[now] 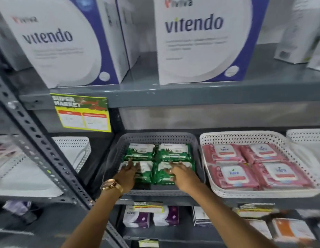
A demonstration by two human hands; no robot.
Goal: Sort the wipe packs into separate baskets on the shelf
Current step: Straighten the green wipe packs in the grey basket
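A grey perforated basket (155,137) on the middle shelf holds several green wipe packs (174,152) lying flat in a two-by-two block. My left hand (127,173), with a gold watch on its wrist, rests flat with spread fingers on the near left green pack. My right hand (181,174) lies the same way on the near right green pack. Neither hand grips a pack. To the right, a white perforated basket (245,136) holds several pink wipe packs (232,175), also laid flat.
Large white and blue boxes (196,40) stand on the shelf above. A yellow price tag (82,113) hangs from that shelf's edge. A white basket (73,149) sits left, behind a slanted grey upright (37,136). Another white basket (307,136) is far right. Small boxes (136,218) fill the shelf below.
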